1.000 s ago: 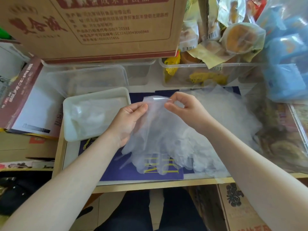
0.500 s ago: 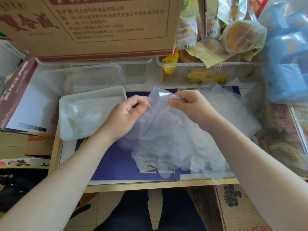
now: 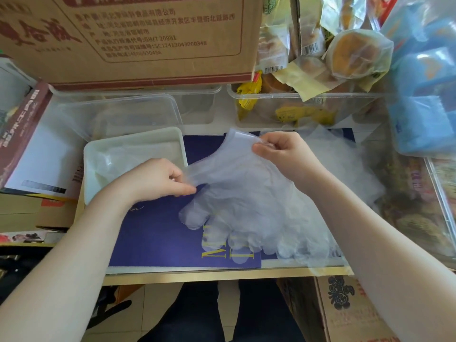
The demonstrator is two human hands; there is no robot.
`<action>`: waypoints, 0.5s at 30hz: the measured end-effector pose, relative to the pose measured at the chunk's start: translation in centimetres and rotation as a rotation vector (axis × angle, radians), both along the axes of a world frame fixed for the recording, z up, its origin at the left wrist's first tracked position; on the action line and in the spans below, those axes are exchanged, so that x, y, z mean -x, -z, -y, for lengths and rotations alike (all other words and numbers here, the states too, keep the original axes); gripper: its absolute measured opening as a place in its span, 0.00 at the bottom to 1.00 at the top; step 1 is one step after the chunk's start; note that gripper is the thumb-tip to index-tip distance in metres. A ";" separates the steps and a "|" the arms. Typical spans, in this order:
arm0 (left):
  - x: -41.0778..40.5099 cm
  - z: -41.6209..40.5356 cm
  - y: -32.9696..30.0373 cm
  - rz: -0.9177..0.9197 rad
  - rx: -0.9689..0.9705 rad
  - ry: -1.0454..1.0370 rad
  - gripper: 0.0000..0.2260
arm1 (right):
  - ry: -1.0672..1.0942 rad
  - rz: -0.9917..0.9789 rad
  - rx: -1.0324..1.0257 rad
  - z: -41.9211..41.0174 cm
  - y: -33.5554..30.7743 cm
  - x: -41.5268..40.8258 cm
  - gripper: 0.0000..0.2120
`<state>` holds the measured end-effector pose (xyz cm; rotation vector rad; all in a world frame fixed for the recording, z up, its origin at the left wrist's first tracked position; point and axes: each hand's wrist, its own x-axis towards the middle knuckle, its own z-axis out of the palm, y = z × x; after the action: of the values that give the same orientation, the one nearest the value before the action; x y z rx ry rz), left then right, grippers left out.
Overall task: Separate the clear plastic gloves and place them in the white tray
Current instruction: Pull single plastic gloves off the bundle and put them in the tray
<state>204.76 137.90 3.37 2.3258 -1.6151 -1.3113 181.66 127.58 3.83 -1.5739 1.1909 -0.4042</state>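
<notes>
Cluttered with cartons and snack packets, the bench [image 3: 222, 276] carries a dark blue booklet [image 3: 158, 233]. Over that booklet hangs a thin, crinkled clear glove [image 3: 229, 174], pinched at its cuff by the right hand [image 3: 283, 154] and at its side edge by the left hand [image 3: 158, 180]. More filmy gloves [image 3: 283, 230] pile beneath. Left of the booklet sits the shallow white tray [image 3: 133, 138].

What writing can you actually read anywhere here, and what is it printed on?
"GB/T 20981" and "SC12413043000348": brown cardboard box at the top; its Chinese lines are too blurred to quote.
Large gold letters, partly "M" and "D": dark blue book cover, hidden under the clear plastic gloves.
Barcodes: snack packets, digits too small.
Maroon box at left: writing unreadable.
</notes>
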 end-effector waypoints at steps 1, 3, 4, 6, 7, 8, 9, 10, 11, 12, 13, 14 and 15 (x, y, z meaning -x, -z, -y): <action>-0.4 0.2 -0.2 0.069 -0.061 0.036 0.18 | -0.004 -0.005 0.011 0.0 0.0 0.0 0.20; -0.6 0.5 -0.9 0.124 -0.044 0.025 0.16 | -0.014 -0.015 0.048 -0.1 0.0 -0.1 0.21; -0.2 0.7 -1.4 0.113 0.015 -0.020 0.20 | -0.028 -0.025 0.072 -0.1 0.0 -0.1 0.20; 1.2 1.3 -2.3 0.061 0.184 -0.070 0.34 | -0.070 -0.044 0.111 -0.3 -0.1 -0.2 0.16; 2.2 1.6 -2.7 0.030 0.261 -0.048 0.38 | -0.090 -0.047 0.121 -0.4 -0.3 -0.3 0.13; 3.0 2.0 -2.6 -0.008 0.318 -0.006 0.38 | -0.106 -0.044 0.128 -0.5 -0.5 -0.3 0.10; 3.9 2.4 -2.4 -0.056 0.359 0.049 0.34 | -0.116 -0.035 0.133 -0.5 -0.7 -0.4 0.10; 4.5 2.6 -2.2 -0.112 0.390 0.081 0.27 | -0.123 -0.025 0.140 -0.5 -1.0 -0.4 0.11; 4.9 2.7 -1.9 -0.170 0.416 0.075 0.19 | -0.124 -0.016 0.151 -0.5 -1.2 -0.4 0.12; 5.3 2.7 -1.7 -0.225 0.446 0.043 0.12 | -0.122 -0.005 0.161 -0.4 -1.4 -0.3 0.12; 5.6 2.6 -1.5 -0.251 0.481 0.012 0.07 | -0.118 0.002 0.163 -0.4 -1.6 -0.2 0.13; 5.9 2.5 -1.2 -0.251 0.513 -0.011 0.03 | -0.115 0.006 0.158 -0.3 -1.7 0.0 0.13; 6.0 2.5 -1.0 -0.253 0.535 -0.030 0.01 | -0.112 0.009 0.143 -0.2 -1.8 0.2 0.14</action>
<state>198.75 135.42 4.37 1.7866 -1.5933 -0.9619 181.47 127.76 5.66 -1.7518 1.0802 -0.4305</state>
